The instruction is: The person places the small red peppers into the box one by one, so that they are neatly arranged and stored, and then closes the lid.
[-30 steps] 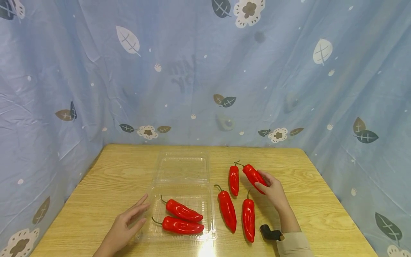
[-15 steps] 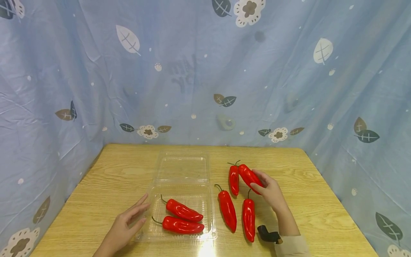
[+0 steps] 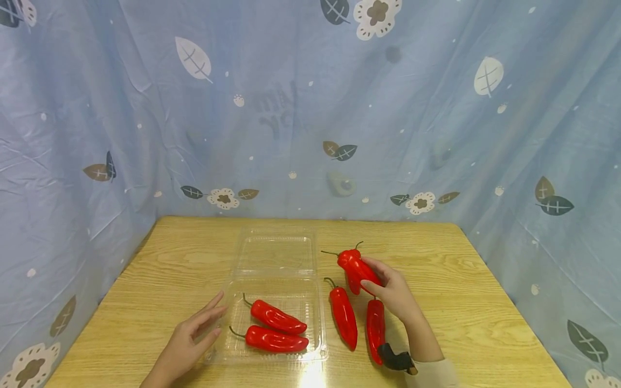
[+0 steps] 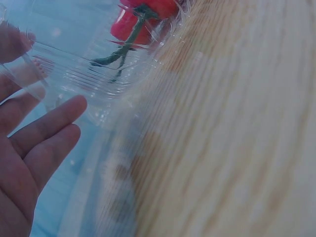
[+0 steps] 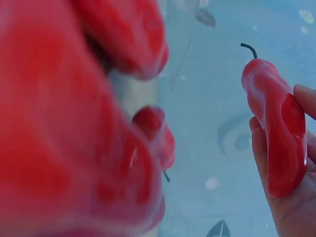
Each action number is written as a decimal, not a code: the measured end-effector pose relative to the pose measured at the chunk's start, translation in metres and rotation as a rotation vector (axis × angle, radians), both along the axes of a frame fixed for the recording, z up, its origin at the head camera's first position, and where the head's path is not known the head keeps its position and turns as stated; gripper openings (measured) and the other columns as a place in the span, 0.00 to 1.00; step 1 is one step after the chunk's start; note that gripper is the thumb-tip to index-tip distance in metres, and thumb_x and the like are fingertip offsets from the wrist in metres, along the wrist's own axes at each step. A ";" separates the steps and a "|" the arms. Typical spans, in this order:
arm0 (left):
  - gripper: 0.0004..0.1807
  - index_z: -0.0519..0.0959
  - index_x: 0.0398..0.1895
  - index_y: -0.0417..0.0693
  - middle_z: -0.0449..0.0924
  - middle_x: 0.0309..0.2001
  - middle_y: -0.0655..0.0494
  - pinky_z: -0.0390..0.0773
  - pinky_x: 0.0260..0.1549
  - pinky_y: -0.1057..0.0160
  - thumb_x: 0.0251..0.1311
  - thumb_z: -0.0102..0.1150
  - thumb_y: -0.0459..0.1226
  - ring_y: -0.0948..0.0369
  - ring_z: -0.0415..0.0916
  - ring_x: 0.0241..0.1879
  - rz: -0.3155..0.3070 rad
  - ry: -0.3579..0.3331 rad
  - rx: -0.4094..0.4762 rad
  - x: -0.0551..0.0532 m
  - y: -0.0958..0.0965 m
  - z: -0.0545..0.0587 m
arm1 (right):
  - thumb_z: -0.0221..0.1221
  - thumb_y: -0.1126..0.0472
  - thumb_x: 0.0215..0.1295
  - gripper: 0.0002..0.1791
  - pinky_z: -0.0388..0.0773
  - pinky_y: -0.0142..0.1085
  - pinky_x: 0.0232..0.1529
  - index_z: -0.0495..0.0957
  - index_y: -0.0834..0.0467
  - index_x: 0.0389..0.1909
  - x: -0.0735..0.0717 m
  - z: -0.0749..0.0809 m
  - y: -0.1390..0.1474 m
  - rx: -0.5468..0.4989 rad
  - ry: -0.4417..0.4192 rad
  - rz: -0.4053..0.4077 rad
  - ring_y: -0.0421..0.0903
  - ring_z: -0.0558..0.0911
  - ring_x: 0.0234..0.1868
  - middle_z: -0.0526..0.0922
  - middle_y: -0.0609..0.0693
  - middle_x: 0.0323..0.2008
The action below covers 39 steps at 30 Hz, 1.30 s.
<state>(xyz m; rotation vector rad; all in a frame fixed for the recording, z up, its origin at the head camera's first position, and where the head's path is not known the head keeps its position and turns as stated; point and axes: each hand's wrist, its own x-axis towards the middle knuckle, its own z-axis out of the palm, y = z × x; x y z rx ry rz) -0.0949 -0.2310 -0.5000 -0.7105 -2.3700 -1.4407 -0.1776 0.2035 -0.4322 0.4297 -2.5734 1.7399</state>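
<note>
My right hand [image 3: 395, 293] grips a red chili pepper [image 5: 276, 128] between thumb and fingers, its green stem pointing left. In the head view this pepper passes in front of another red pepper [image 3: 354, 284] and partly hides it. A clear plastic clamshell box [image 3: 317, 318] lies with its lid laid back, and two red peppers rest side by side in it, an upper one [image 3: 278, 318] and a lower one [image 3: 276, 340]. At the box's left side my left hand [image 3: 186, 342] holds its fingers loosely extended; the left wrist view shows fingertips [image 4: 74, 106] by the clear wall.
Between box and right arm lie two more red peppers, one [image 3: 343, 318] near the box and one [image 3: 375, 328] partly behind the black wrist camera [image 3: 395, 358]. The wooden table [image 3: 184, 258] meets a blue patterned curtain [image 3: 291, 108] at the back and sides.
The right hand has carried its pepper leftward, from right of the far pepper to in front of it. The left hand, the box and the other peppers have stayed put.
</note>
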 end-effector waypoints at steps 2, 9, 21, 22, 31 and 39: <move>0.20 0.73 0.55 0.30 0.60 0.66 0.31 0.69 0.55 0.81 0.58 0.57 0.23 0.76 0.64 0.62 0.000 0.003 -0.002 0.000 0.000 0.000 | 0.62 0.65 0.61 0.28 0.79 0.25 0.46 0.68 0.62 0.63 0.001 0.000 -0.005 -0.003 0.004 0.020 0.58 0.79 0.52 0.77 0.63 0.56; 0.20 0.73 0.56 0.30 0.60 0.67 0.31 0.68 0.56 0.81 0.59 0.56 0.24 0.77 0.63 0.62 -0.001 -0.009 -0.010 0.000 -0.001 0.000 | 0.62 0.64 0.61 0.28 0.83 0.33 0.44 0.68 0.60 0.63 0.005 0.001 -0.024 -0.010 -0.027 0.082 0.55 0.79 0.48 0.76 0.62 0.56; 0.20 0.72 0.55 0.29 0.60 0.66 0.30 0.68 0.55 0.81 0.58 0.57 0.23 0.76 0.64 0.62 -0.011 0.006 0.012 -0.002 -0.002 -0.002 | 0.62 0.63 0.61 0.28 0.78 0.28 0.49 0.70 0.57 0.63 0.014 0.005 -0.058 0.023 -0.020 0.152 0.52 0.78 0.52 0.78 0.57 0.56; 0.20 0.73 0.55 0.29 0.60 0.66 0.30 0.68 0.55 0.81 0.59 0.57 0.23 0.76 0.64 0.62 -0.009 0.002 0.012 -0.002 -0.002 -0.002 | 0.62 0.63 0.61 0.27 0.78 0.28 0.49 0.70 0.58 0.62 0.016 0.008 -0.062 0.026 -0.025 0.157 0.52 0.78 0.52 0.78 0.57 0.56; 0.20 0.72 0.56 0.30 0.60 0.67 0.33 0.68 0.55 0.81 0.58 0.56 0.22 0.75 0.64 0.62 -0.021 0.028 0.004 -0.001 0.001 -0.001 | 0.62 0.60 0.61 0.27 0.78 0.31 0.47 0.71 0.54 0.62 0.017 0.001 -0.081 0.062 0.002 0.197 0.50 0.79 0.51 0.79 0.54 0.55; 0.20 0.72 0.56 0.30 0.59 0.67 0.30 0.69 0.55 0.80 0.59 0.57 0.24 0.76 0.64 0.62 -0.004 -0.010 -0.023 -0.001 -0.002 -0.003 | 0.62 0.60 0.62 0.26 0.79 0.30 0.46 0.71 0.52 0.62 0.012 -0.006 -0.100 0.052 0.011 0.227 0.48 0.79 0.49 0.79 0.53 0.55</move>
